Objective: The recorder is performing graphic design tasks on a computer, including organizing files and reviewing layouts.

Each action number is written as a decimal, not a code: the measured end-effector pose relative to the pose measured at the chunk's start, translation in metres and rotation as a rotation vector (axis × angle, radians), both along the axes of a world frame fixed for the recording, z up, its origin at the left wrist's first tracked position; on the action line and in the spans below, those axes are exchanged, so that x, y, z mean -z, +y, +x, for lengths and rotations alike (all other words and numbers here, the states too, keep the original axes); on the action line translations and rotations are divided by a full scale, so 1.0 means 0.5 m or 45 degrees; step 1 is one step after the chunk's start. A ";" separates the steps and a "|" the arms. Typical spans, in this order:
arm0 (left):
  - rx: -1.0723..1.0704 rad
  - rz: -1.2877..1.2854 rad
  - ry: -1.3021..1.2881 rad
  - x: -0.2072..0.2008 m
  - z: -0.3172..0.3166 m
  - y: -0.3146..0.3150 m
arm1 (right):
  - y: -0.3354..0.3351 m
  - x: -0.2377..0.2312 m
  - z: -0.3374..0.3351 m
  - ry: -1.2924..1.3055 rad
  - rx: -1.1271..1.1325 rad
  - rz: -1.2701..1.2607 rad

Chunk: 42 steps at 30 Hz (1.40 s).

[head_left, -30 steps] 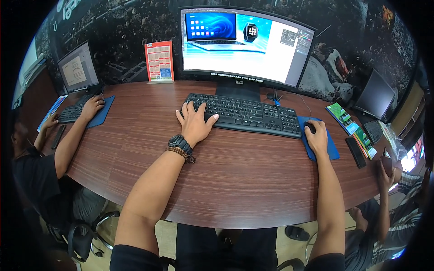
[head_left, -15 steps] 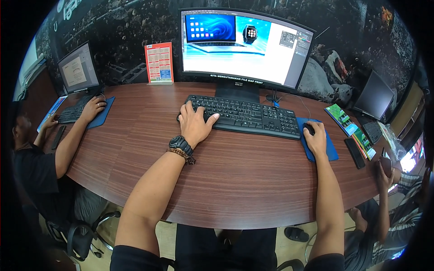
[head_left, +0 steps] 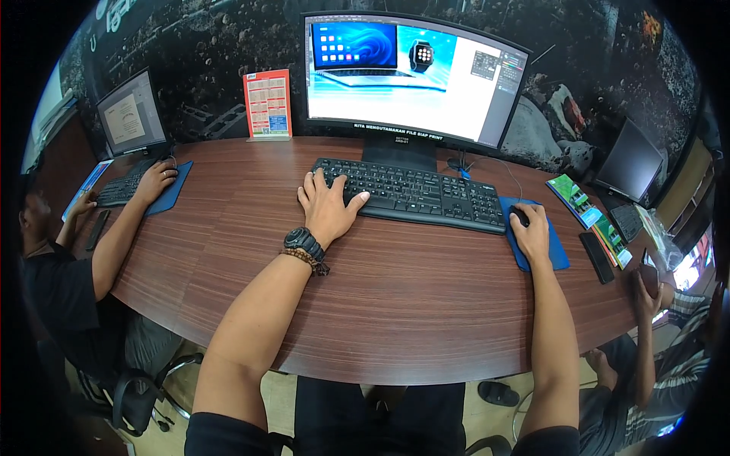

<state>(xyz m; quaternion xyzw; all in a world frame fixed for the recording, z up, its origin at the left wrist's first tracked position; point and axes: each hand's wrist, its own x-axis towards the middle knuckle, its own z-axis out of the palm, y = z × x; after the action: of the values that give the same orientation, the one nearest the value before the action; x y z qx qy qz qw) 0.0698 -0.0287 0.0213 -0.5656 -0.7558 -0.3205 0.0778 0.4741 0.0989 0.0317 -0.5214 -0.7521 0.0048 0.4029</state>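
Observation:
My left hand (head_left: 328,207) rests on the left end of a black keyboard (head_left: 418,196), its fingers spread over the keys and the thumb out to the right. A black watch (head_left: 303,242) and a beaded bracelet are on that wrist. At the keyboard's right, my right hand (head_left: 531,230) is curled over a black computer mouse (head_left: 519,216), which it partly hides. The mouse lies on a blue mouse pad (head_left: 557,251). Behind the keyboard stands a wide curved monitor (head_left: 395,106), showing a picture of a laptop and a smartwatch in an editing window.
A red and white desk calendar (head_left: 268,106) stands left of the monitor. To the left, a co-worker uses another keyboard (head_left: 122,190) and monitor (head_left: 131,114). On the right are brochures (head_left: 574,201), a black oblong object (head_left: 596,258), a dark monitor (head_left: 630,161) and another seated person.

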 end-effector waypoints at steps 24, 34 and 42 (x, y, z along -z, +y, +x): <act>0.004 -0.045 -0.002 -0.002 0.000 0.002 | 0.001 0.001 0.001 0.004 -0.008 0.013; 0.008 -0.031 0.011 0.002 -0.001 0.005 | 0.006 0.004 0.004 0.000 -0.028 0.003; 0.003 -0.038 0.002 0.000 -0.002 0.002 | 0.010 0.006 0.005 -0.012 -0.004 -0.030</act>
<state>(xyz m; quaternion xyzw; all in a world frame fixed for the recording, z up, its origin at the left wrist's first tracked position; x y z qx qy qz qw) 0.0687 -0.0275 0.0214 -0.5680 -0.7598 -0.3086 0.0695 0.4767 0.1038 0.0287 -0.5250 -0.7546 0.0118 0.3934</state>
